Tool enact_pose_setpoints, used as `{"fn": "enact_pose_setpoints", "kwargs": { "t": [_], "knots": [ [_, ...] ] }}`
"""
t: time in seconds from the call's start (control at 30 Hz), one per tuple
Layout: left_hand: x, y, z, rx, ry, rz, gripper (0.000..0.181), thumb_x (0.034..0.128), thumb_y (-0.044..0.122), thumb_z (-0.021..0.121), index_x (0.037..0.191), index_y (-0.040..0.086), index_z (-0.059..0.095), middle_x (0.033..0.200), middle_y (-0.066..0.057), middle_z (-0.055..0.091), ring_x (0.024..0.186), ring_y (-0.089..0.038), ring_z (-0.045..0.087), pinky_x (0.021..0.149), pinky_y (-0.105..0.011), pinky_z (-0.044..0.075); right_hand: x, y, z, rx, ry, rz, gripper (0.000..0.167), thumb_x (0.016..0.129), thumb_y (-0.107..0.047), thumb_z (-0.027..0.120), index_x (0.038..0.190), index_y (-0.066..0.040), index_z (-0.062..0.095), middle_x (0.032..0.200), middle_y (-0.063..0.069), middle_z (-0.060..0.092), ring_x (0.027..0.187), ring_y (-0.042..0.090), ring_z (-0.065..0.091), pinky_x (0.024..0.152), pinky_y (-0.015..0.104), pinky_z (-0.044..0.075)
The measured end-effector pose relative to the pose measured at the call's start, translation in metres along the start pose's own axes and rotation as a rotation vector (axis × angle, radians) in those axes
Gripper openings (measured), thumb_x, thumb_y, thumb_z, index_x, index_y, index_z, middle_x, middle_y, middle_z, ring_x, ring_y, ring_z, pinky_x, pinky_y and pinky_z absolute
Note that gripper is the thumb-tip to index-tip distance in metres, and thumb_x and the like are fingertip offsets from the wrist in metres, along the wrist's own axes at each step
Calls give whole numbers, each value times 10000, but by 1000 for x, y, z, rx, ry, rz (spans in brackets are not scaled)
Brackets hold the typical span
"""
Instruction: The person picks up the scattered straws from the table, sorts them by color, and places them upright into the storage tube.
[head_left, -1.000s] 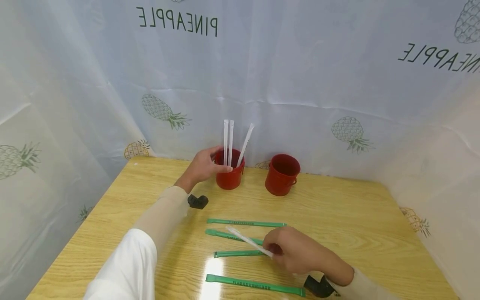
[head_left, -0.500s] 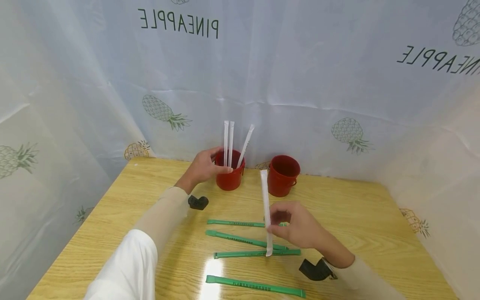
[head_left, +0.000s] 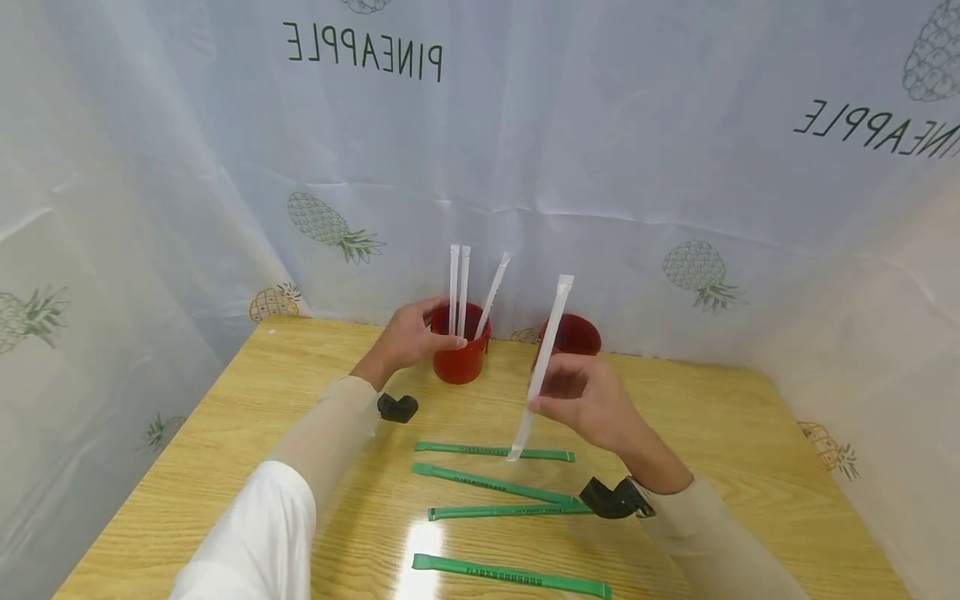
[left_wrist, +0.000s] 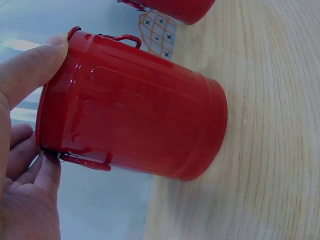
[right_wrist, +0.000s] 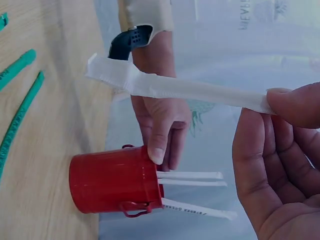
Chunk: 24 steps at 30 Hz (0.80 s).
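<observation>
Three wrapped straws, head view, in left red bucket; fourth straw tilted above table, right hand | left wrist: left hand grips bucket rim, thumb opposite fingers; wall likely slippery | right wrist: thumb and fingers pinch fourth straw; probably light, crushable, best held mid-length.

Right grip is covering the right bucket's lower part; left bucket is hiding three white straws' bottoms. Black mount is blocking one green straw's right end; its print is showing too small to read. Left wrist view is cropping the right bucket, right wrist view the green straws.
</observation>
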<state>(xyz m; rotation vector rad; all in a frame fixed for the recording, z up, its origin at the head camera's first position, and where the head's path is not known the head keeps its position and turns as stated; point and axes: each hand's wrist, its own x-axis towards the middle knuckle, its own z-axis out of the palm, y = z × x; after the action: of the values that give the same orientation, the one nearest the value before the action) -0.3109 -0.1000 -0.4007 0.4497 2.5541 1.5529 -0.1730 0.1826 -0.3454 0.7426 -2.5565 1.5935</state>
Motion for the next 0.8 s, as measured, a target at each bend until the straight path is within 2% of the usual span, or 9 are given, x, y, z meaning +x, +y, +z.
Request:
{"fn": "enact_pose_setpoints", "kwargs": {
  "t": [0.2,0.37,0.53,0.7,0.8],
  "knots": [
    [0,0,0,5,4,3,815,866,282,854,1569,135,469,1536,-117,568,1406,-359,542,1169,-521,490,25,-5,0,-13,59,-4,116,844,-12,809,950,-13,764,863,111,744,737,159,681,703,283,627],
    [2,0,0,12,2,1,815,865,290,853,1569,145,470,1537,-114,568,1405,-357,542,1172,-522,487,50,-8,-1,1,119,22,148,863,-44,794,1001,5,770,926,153,756,795,167,720,787,259,630],
    [1,1,1,8,5,8,797,864,288,855,1557,150,488,1518,-105,585,1385,-349,561,1170,-514,491,73,-11,0,11,194,50,187,892,-100,789,1070,-43,774,986,145,763,899,218,732,876,294,640],
    [1,1,0,6,10,6,807,864,282,856,1564,147,479,1543,-101,567,1425,-339,540,1195,-498,467,97,-6,7,34,322,23,200,896,-95,778,1086,-36,777,998,169,763,921,239,713,905,330,645],
    [2,1,1,15,11,1,812,865,293,855,1567,150,475,1561,-97,551,1451,-340,517,1208,-498,452,108,1,12,61,400,-11,186,890,-62,772,1058,19,769,975,206,754,875,233,695,853,280,647]
  ]
}}
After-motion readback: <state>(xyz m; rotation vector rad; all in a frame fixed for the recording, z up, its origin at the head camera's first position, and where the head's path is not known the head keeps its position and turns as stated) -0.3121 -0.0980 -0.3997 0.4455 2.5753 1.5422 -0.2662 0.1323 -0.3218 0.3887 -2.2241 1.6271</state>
